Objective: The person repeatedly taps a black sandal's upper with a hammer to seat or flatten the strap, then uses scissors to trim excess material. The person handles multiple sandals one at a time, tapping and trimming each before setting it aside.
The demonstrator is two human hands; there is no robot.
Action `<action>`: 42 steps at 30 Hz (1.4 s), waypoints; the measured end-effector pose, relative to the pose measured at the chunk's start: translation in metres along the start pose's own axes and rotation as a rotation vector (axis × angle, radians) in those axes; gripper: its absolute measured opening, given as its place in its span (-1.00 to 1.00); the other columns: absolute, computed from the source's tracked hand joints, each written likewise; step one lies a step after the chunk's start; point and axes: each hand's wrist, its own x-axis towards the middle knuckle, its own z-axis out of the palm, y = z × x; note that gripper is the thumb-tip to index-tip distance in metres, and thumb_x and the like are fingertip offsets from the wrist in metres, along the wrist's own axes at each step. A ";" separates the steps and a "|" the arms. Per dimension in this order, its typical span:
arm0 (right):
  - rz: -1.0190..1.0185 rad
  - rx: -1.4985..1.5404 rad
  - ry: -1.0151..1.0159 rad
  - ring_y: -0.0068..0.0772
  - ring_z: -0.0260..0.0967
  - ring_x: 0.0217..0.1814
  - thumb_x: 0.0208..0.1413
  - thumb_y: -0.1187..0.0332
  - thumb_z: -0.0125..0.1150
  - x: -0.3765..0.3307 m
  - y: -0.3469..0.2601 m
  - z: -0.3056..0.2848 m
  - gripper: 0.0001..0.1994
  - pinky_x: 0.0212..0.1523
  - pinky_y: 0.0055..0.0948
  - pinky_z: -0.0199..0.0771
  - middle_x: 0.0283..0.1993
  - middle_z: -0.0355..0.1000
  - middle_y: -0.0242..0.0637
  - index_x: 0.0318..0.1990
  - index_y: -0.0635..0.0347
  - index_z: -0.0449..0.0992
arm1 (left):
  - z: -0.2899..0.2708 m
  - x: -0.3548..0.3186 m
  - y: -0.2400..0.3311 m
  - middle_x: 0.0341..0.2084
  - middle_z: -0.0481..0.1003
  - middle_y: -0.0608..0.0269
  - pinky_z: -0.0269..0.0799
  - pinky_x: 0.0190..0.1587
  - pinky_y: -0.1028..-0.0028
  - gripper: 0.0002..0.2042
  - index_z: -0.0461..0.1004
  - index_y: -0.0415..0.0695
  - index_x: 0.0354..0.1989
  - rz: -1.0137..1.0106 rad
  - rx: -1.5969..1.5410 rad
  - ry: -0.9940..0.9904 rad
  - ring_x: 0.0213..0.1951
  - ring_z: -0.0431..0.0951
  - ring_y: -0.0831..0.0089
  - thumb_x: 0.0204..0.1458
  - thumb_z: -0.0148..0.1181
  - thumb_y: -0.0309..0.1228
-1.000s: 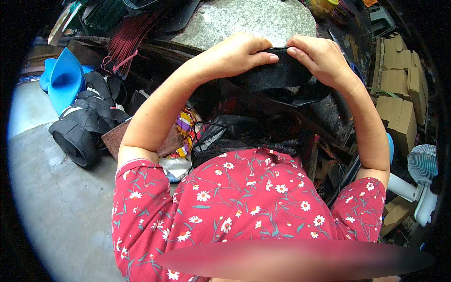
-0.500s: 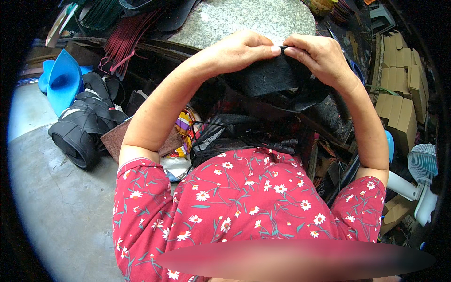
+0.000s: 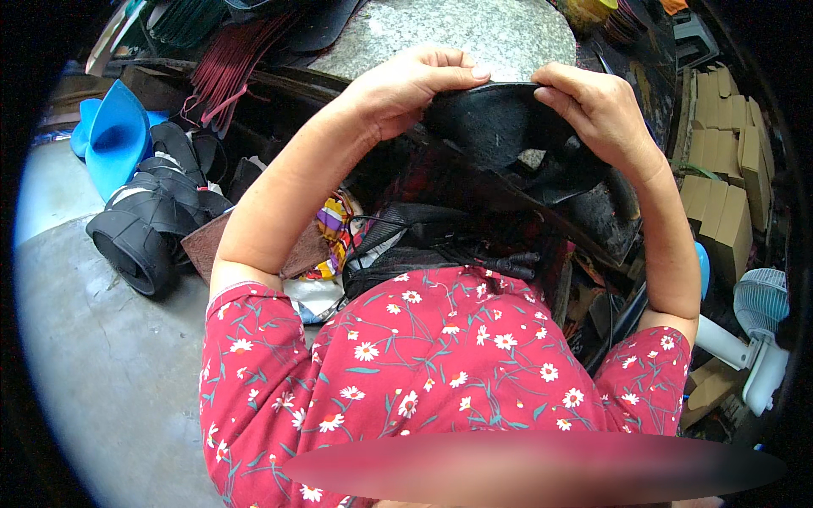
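A black, curved, leather-like piece point(image 3: 487, 127) hangs between my hands in front of the stone slab point(image 3: 449, 34). Its shape resembles a shoe upper, but I cannot tell for sure. My left hand point(image 3: 415, 89) pinches its top edge between thumb and fingers. A short stretch of edge away, my right hand point(image 3: 593, 106) grips the same rim with thumb and bent forefinger. Between the two hands the edge runs almost straight. Lower down the piece bends round, and a small gap shows through it.
Black curved pieces point(image 3: 140, 245) are stacked at left beside blue moulded shapes point(image 3: 118, 140). Reddish strips point(image 3: 233, 63) hang off the bench's left part. Folded cardboard point(image 3: 716, 203) and a white fan point(image 3: 758, 322) stand at right. A brown board point(image 3: 207, 245) lies near my left arm.
My hands have moved apart along the rim, the left leftward and the right rightward. The edge between them is now stretched out, and more of the black piece's inside shows.
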 end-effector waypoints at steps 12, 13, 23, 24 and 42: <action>0.065 0.072 -0.036 -0.03 0.48 -0.39 0.23 0.09 0.12 -0.003 0.013 -0.001 -0.75 -0.38 -0.21 0.43 -0.46 0.46 -0.13 -0.26 0.04 0.55 | 0.013 -0.007 0.000 -0.34 0.55 0.25 0.42 -0.15 0.53 -0.76 0.63 -0.22 -0.24 0.553 0.908 0.180 -0.24 0.53 0.52 0.07 0.34 -0.28; 0.074 0.081 -0.037 -0.03 0.48 -0.39 0.23 0.09 0.12 -0.004 0.013 -0.001 -0.75 -0.38 -0.21 0.43 -0.46 0.46 -0.13 -0.26 0.05 0.55 | 0.014 -0.008 0.002 -0.37 0.55 0.23 0.43 -0.16 0.51 -0.76 0.62 -0.23 -0.24 0.537 0.927 0.190 -0.27 0.54 0.50 0.07 0.34 -0.28; 0.080 0.112 -0.028 -0.07 0.52 -0.35 0.20 0.02 0.16 -0.007 0.010 0.004 -0.72 -0.35 -0.24 0.45 -0.43 0.52 -0.15 -0.21 -0.01 0.60 | 0.022 -0.007 0.001 -0.46 0.55 0.07 0.44 -0.30 0.40 -0.77 0.58 -0.26 -0.29 0.626 1.057 0.185 -0.39 0.57 0.34 0.13 0.25 -0.30; 0.091 0.119 -0.021 -0.07 0.52 -0.34 0.21 0.03 0.16 -0.006 0.009 0.003 -0.72 -0.34 -0.23 0.46 -0.42 0.52 -0.16 -0.21 0.00 0.59 | 0.023 -0.007 0.001 -0.47 0.55 0.07 0.44 -0.29 0.41 -0.76 0.58 -0.26 -0.29 0.613 1.053 0.182 -0.39 0.57 0.35 0.14 0.24 -0.29; 0.192 0.197 -0.023 -0.04 0.51 -0.34 0.24 0.13 0.12 -0.004 0.002 -0.002 -0.76 -0.31 -0.24 0.45 -0.39 0.50 -0.10 -0.20 0.08 0.56 | 0.018 -0.023 0.010 -0.29 0.58 0.28 0.45 -0.09 0.53 -0.72 0.53 -0.22 -0.04 0.458 0.902 0.187 -0.21 0.51 0.60 0.11 0.29 -0.36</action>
